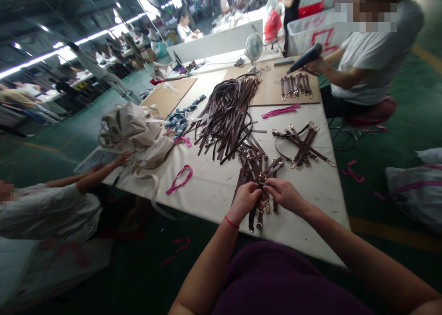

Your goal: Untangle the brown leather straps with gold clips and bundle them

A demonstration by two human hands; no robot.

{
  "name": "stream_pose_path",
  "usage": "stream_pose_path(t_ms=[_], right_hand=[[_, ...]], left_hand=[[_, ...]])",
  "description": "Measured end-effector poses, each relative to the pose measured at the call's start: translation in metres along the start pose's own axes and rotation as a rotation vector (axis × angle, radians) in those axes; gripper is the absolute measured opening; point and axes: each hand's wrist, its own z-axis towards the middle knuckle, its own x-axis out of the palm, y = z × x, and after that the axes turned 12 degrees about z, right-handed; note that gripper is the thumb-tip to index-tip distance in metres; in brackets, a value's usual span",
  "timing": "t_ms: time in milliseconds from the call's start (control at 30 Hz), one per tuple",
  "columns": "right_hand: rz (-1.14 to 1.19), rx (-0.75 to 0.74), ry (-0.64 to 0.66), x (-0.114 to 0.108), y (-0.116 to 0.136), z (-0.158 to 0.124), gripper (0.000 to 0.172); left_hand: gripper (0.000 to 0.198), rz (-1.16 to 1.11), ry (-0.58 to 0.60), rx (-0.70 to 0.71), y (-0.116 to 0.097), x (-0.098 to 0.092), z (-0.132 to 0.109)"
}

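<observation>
Near the front edge of the table, my left hand (246, 199) is closed, thumb and fingers pinching a dark brown strap (252, 219). My right hand (283, 194) meets it from the right, its fingertips pinched at the same strap; the exact spot they grip is small and partly hidden. Under and around both hands lie short brown straps with metal clasps (255, 164). Beyond them spreads a big heap of long brown straps (226, 114). To the right is a crossed stack of straps with gold-coloured hooks (304, 145).
Pink ties (180, 179) lie on the white table (207, 197). A co-worker at left handles beige fabric bags (134, 128). Across at right, another person holds a dark heat-gun-like tool (305, 58) over a row of straps (296, 85). A small fan (253, 48) stands at the back.
</observation>
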Motion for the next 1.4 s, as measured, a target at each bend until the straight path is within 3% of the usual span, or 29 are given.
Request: stream_pose_path(t_ms=[100,167,367,500,633,1167,1400], right_hand=[[0.228,0.091,-0.088,0.001,-0.002,-0.003,0.029],[0.253,0.099,-0.084,0.002,-0.003,-0.005,0.029],[-0.045,0.000,0.017,0.001,0.002,-0.006,0.021],[-0.270,0.026,0.071,0.000,0.012,-0.004,0.022],[-0.333,0.049,0.052,0.004,0.016,-0.004,0.023],[-0.268,0.018,0.038,0.001,0.012,-0.005,0.021],[0.006,0.076,-0.132,0.002,0.005,-0.008,0.025]], left_hand=[[0.006,-0.064,0.003,-0.015,-0.003,0.000,-0.001],[0.006,-0.096,0.011,-0.011,-0.004,-0.001,-0.002],[0.006,-0.089,0.004,-0.016,0.001,0.000,-0.001],[0.005,0.117,-0.066,0.019,0.008,0.000,0.002],[0.006,0.307,-0.166,0.075,0.012,0.001,0.002],[0.004,0.449,-0.217,0.092,0.007,0.002,-0.001],[0.002,0.242,-0.152,0.060,0.008,0.005,0.001]])
